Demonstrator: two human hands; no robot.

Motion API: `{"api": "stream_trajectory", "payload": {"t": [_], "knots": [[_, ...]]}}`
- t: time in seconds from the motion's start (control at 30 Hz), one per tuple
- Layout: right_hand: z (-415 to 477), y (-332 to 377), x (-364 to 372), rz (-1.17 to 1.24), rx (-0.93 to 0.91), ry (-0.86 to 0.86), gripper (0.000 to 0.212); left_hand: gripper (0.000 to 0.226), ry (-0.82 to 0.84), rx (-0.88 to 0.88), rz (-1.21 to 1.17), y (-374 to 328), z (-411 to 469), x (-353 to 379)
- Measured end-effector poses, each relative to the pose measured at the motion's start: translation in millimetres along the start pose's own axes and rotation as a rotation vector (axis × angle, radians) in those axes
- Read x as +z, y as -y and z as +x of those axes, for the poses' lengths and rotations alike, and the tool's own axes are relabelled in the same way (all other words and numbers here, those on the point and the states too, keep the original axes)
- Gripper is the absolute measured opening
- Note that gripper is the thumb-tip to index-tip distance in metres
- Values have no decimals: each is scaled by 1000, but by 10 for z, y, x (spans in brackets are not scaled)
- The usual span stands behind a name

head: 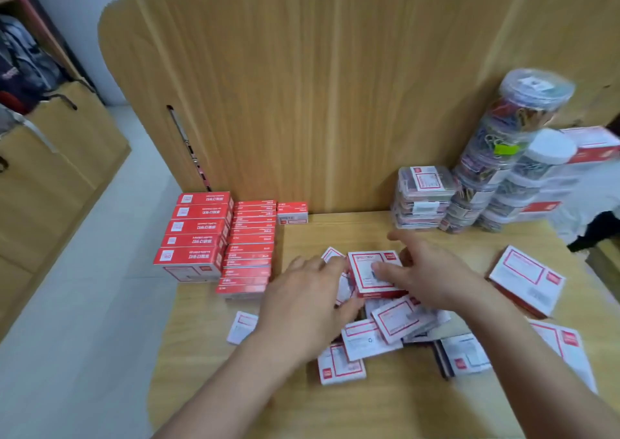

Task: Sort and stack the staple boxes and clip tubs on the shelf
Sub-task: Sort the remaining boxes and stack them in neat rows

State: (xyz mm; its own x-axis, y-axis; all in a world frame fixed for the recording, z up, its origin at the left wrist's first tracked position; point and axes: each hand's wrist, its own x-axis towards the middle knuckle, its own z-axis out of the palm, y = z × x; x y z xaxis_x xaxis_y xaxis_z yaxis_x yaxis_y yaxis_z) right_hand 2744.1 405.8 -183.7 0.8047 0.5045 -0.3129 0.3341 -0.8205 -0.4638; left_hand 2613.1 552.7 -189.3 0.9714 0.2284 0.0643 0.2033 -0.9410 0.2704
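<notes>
A loose heap of white staple boxes with red frames (389,328) lies mid-shelf. On top of it, one white box (367,276) is held between both hands: my left hand (308,299) curls round its left side and my right hand (426,272) grips its right side with the thumb on its top. Red staple boxes (198,234) stand stacked at the left, with a lower red row (250,247) beside them. Flat clear clip boxes (422,197) and round clip tubs (500,156) are stacked at the back right.
A tall wooden partition (302,103) closes the back of the wooden shelf (335,405). A single red box (292,212) stands against it. Larger white boxes (526,279) lie at the right. The floor drops away past the shelf's left edge.
</notes>
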Motion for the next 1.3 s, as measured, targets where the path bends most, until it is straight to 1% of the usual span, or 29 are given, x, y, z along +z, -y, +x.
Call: {"api": "stream_trajectory", "payload": {"t": [0.07, 0.17, 0.2, 0.3, 0.33, 0.37, 0.43, 0.47, 0.5, 0.6, 0.7, 0.77, 0.8, 0.87, 0.9, 0.93, 0.97, 1.0, 1.03, 1.07, 1.13, 1.23, 1.3], "knots": [[87, -7, 20, -5, -29, 8, 77, 54, 59, -67, 48, -88, 50, 61], [191, -32, 22, 40, -30, 74, 88, 48, 31, -136, 10, -123, 70, 101], [221, -49, 13, 45, -35, 100, 85, 47, 16, -156, -12, -123, 71, 107], [251, -118, -25, 89, -113, 138, 58, 51, 2, -227, -94, -131, 59, 104], [254, -145, -30, 97, -146, 151, 56, 53, -10, -243, -114, -137, 52, 96], [257, -164, -28, 69, -174, 171, 62, 54, -26, -260, -129, -141, 42, 88], [260, -170, -4, -20, -208, 196, 84, 55, -76, -291, -141, -137, 26, 68], [266, -158, 15, -55, -217, 181, 89, 55, -98, -304, -138, -132, 22, 63], [269, -141, 24, -83, -229, 143, 89, 55, -110, -319, -129, -125, 19, 61], [270, -119, 6, -127, -246, 7, 73, 53, -117, -351, -96, -104, 12, 64], [230, -190, -82, -54, -225, -81, 65, 47, -52, -336, 18, -101, 12, 77], [163, -273, -182, 22, -184, -90, 60, 41, -71, -297, 91, -133, 12, 86], [128, -326, -236, 61, -160, -77, 56, 37, -115, -264, 83, -170, 7, 84], [67, -446, -329, 96, -122, -51, 48, 31, -157, -172, -45, -310, -25, 49], [43, -498, -361, 81, -116, -57, 46, 35, -104, -116, -118, -398, -54, 44], [29, -544, -377, 48, -114, -78, 47, 45, 3, -59, -163, -493, -84, 60], [26, -583, -380, -5, -115, -109, 48, 57, 108, -15, -149, -572, -107, 96], [25, -605, -377, -71, -120, -149, 51, 67, 172, 26, -82, -618, -118, 146], [39, -634, -361, -143, -134, -196, 54, 71, 191, 59, -17, -635, -124, 199], [50, -656, -342, -210, -156, -241, 58, 71, 177, 68, 9, -635, -122, 234], [66, -698, -287, -312, -187, -288, 65, 64, 118, 55, -23, -593, -119, 281], [71, -750, -215, -377, -193, -305, 67, 53, 68, 45, -131, -543, -120, 300], [58, -772, -186, -398, -175, -286, 70, 47, 33, -12, -218, -529, -108, 288]]}}
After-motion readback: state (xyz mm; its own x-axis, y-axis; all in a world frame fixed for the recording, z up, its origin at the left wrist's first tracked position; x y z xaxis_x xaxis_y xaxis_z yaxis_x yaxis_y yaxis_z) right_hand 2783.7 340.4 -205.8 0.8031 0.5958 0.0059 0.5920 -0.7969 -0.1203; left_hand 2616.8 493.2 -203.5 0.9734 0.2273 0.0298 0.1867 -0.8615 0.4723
